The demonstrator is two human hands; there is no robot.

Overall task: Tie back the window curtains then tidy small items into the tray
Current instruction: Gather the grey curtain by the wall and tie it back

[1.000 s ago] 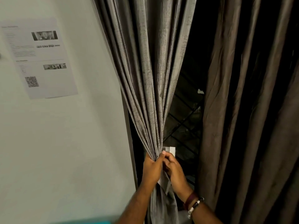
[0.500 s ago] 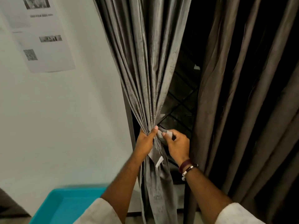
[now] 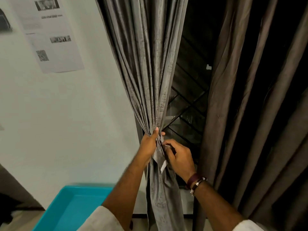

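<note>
Left hand [image 3: 150,144] clamped round bunched, pleated grey curtain [image 3: 148,67]; right hand [image 3: 179,157] alongside, pinching its flat fabric tie-back strip [image 3: 160,160]

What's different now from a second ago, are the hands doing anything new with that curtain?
The left hand keeps its grip on the gathered grey curtain. The right hand has shifted lower on the tie-back strip, still pinching it beside the bunch. The view tilted down, so the blue tray now shows. The brown curtain hangs as before.
</note>
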